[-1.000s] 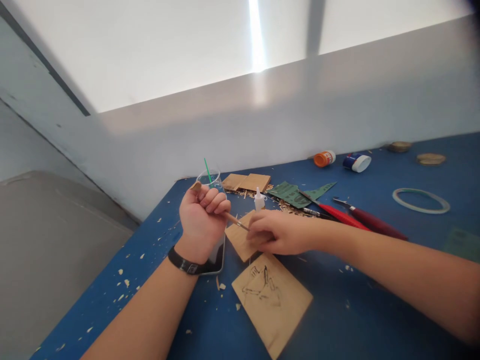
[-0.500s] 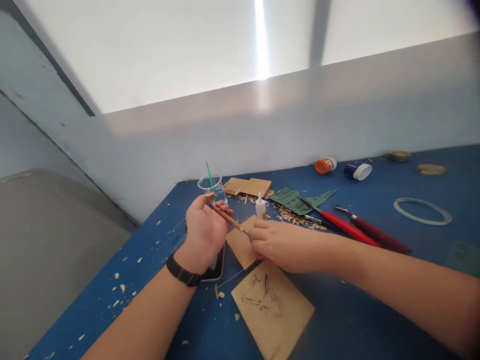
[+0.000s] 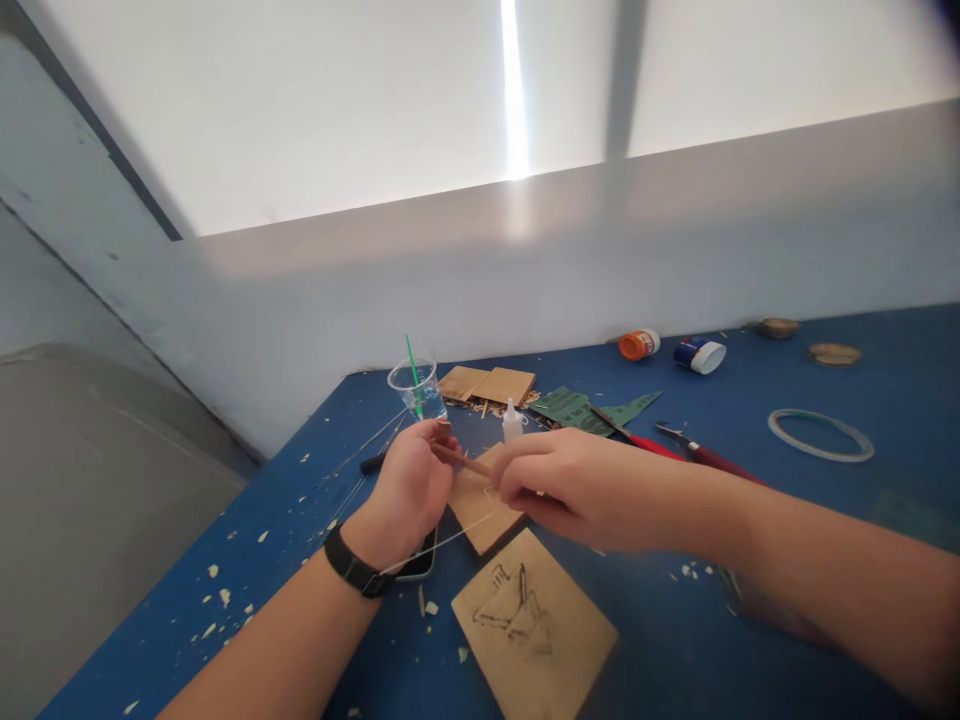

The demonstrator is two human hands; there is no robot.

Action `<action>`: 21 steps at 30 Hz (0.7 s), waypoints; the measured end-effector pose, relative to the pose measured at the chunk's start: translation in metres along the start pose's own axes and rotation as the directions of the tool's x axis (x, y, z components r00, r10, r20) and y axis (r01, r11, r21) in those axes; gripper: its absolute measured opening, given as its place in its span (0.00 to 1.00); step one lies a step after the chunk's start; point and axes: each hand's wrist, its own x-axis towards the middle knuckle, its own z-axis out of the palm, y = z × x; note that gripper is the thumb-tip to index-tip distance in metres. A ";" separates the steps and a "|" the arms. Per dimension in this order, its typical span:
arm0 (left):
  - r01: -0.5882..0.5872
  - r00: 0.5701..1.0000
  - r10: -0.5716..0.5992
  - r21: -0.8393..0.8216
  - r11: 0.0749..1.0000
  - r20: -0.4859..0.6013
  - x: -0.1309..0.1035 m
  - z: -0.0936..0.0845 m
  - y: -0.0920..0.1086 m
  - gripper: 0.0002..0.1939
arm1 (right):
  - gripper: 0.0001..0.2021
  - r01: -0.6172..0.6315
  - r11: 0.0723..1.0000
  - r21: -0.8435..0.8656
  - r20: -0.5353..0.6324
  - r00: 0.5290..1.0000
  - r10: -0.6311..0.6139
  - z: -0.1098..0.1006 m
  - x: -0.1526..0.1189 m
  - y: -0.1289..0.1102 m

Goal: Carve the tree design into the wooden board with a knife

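My left hand (image 3: 409, 490), with a black band at the wrist, holds a thin wooden stick (image 3: 461, 460) that slants toward my right hand. My right hand (image 3: 559, 485) pinches the stick's near end, and a fine pale thread (image 3: 439, 545) runs from there down past my left wrist. Both hands hover above a small wooden block (image 3: 480, 510) and a phone (image 3: 416, 565) lying on the blue table (image 3: 315, 520). In front of them lies a wooden plaque (image 3: 532, 625) with a dark carved figure.
A clear cup (image 3: 416, 385) with a green straw, a small white glue bottle (image 3: 512, 422), wood pieces (image 3: 487, 384), green paper (image 3: 581, 408), red-handled tools (image 3: 675, 450), two paint jars (image 3: 667, 350) and a tape ring (image 3: 820, 435) lie further back. Wood shavings dot the table; a wall stands behind.
My left hand has loosened from a fist and sunk lower toward the table. My right hand lifted from the block to the stick's end, and a thread now shows.
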 end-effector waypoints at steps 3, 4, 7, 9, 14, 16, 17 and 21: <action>0.023 0.993 -0.048 0.228 0.973 0.107 -0.001 -0.011 0.012 0.18 | 0.11 0.003 0.999 0.035 -0.012 1.000 -0.003 -0.001 -0.001 0.001; 0.006 0.989 -0.051 0.301 0.954 0.141 -0.002 -0.015 0.016 0.17 | 0.11 0.001 0.999 0.040 -0.013 1.000 -0.001 -0.003 -0.001 0.000; -0.089 0.970 -0.037 0.493 0.866 0.241 -0.002 -0.024 0.024 0.14 | 0.11 -0.010 0.999 0.045 -0.022 1.000 0.011 -0.007 -0.002 -0.001; -0.160 0.952 -0.037 0.600 0.783 0.303 -0.003 -0.026 0.025 0.14 | 0.10 -0.019 0.999 0.043 -0.036 0.999 0.021 -0.009 -0.002 -0.002; -0.368 0.898 0.013 0.737 0.566 0.439 -0.014 -0.014 0.029 0.15 | 0.08 -0.043 0.999 0.020 -0.061 0.997 0.044 -0.007 -0.003 -0.001; -0.463 0.857 0.056 0.717 0.521 0.513 -0.025 -0.007 0.035 0.10 | 0.08 -0.057 0.998 0.014 -0.083 0.995 0.058 -0.006 -0.003 0.002; -0.504 0.828 0.056 0.697 0.511 0.558 -0.032 -0.003 0.039 0.09 | 0.08 -0.067 0.998 0.013 -0.103 0.992 0.068 -0.005 -0.003 0.003; -0.582 0.703 -0.036 0.604 0.544 0.710 -0.055 0.005 0.049 0.12 | 0.06 -0.105 0.994 0.044 -0.209 0.972 0.112 -0.002 -0.002 0.010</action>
